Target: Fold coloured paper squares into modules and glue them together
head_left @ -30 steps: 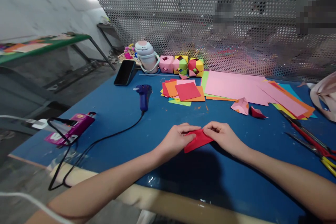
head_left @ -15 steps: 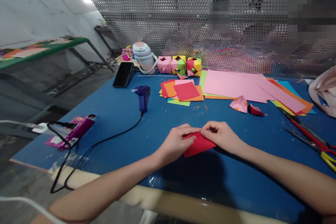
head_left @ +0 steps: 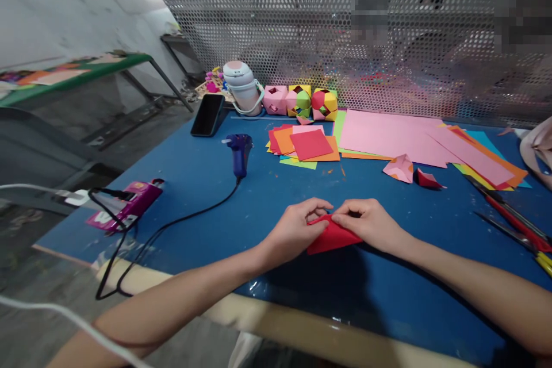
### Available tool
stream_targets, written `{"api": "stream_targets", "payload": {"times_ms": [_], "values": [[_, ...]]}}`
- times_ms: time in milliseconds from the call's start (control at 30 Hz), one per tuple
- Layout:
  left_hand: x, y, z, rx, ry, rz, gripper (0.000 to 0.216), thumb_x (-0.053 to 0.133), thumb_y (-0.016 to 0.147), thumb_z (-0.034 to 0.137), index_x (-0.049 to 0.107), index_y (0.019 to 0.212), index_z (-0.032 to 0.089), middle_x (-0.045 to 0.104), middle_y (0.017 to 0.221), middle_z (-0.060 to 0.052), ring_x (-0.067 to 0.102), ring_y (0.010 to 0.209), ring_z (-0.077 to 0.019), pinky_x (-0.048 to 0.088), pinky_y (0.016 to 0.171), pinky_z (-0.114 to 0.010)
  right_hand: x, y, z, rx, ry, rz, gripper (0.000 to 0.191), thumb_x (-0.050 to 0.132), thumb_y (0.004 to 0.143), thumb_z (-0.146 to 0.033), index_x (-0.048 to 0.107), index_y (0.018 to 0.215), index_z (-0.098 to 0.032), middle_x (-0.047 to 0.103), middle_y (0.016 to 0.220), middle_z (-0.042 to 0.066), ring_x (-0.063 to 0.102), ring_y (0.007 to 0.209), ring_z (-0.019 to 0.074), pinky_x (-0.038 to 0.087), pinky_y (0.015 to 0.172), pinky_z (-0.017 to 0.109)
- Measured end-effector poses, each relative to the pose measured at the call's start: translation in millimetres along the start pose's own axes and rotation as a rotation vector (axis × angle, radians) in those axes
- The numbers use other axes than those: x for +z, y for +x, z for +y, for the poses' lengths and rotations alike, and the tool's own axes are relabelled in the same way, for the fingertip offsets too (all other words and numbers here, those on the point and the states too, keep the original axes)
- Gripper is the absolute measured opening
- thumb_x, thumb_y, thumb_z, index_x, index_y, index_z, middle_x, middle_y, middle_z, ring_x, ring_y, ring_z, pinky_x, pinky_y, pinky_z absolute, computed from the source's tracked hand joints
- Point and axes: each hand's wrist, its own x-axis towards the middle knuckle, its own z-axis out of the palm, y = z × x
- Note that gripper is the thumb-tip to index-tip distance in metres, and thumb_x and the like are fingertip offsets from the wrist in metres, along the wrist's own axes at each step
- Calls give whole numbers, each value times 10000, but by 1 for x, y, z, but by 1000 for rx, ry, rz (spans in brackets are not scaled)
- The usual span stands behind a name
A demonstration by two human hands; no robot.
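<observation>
Just below the middle of the frame, a folded piece of red paper (head_left: 338, 237) was held between two bare hands over the blue table (head_left: 202, 253); whether its lower edge touched the surface could not be told. The left hand (head_left: 292, 232) pinched its upper left part, thumb on the front face and the other fingers bent behind the top edge. The right hand (head_left: 374, 226) pinched the top edge at its right, thumb against curled fingers, the two thumbs close together.

Above them, at the centre, coloured paper squares (head_left: 311, 145) lay in a loose pile, with large pink sheets (head_left: 390, 133) to the right. Nearer the right hand sat a pink folded piece (head_left: 399, 169), just beside a dark red one (head_left: 428, 179). A red-handled tool (head_left: 512, 221) and yellow-handled scissors (head_left: 544, 263) lay at the right edge. Left of centre rested a blue glue gun (head_left: 240, 156), its black cord (head_left: 185, 219) trailing toward a purple box (head_left: 140, 200) at the far left. Three paper balls (head_left: 298, 102) stood in a row at upper centre, beside a pale bottle (head_left: 245, 91) and a phone (head_left: 207, 115).
</observation>
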Motion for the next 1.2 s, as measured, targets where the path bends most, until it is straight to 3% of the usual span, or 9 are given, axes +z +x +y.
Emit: {"api": "stream_targets", "payload": {"times_ms": [133,233,400,667,800,1000,1200], "values": [[-10,0,6,-89,-69,-97,319,495,776,222,625,1059,149,683,998,-51,615,883,-173,470,758,-250,-3,1,2,13,-5,25,152,561,770,-243,673,707,-161,671,694,6,576,652,134,427,603,234],[-17,0,11,-179,-170,-151,355,494,744,175,635,1068,146,669,1066,-49,603,939,-179,452,809,-260,-4,2,4,8,-7,11,159,560,770,-250,676,702,-165,672,691,4,585,661,138,437,611,234],[-21,2,14,-371,-476,-197,436,490,681,121,605,1101,130,697,976,-64,622,792,-141,452,724,-237,-5,2,3,16,-17,3,160,561,768,-251,680,697,-169,679,699,6,595,666,140,443,611,228],[-17,3,8,-200,-262,-219,323,590,724,308,629,993,134,677,823,-34,574,722,-131,417,661,-217,-4,0,1,-92,-83,-10,158,568,778,-219,691,692,-170,681,690,8,596,648,131,431,606,225],[-10,1,1,-90,-36,-202,187,557,738,273,659,814,135,563,572,33,487,559,-90,344,527,-180,-3,-3,2,-135,-95,-49,156,588,775,-226,703,687,-168,691,676,14,606,622,131,434,583,224],[-9,0,1,6,83,-83,159,513,743,213,651,739,135,579,588,22,473,548,-85,339,506,-172,-5,-1,1,-178,-117,-44,155,574,796,-227,715,748,-185,709,732,15,630,656,138,452,607,226],[-7,0,3,59,182,-101,60,554,691,172,513,649,160,462,535,71,400,521,-72,280,475,-169,-5,-1,-2,-275,-179,-53,179,554,811,-197,700,712,-169,688,690,16,608,619,121,434,590,218]]}}
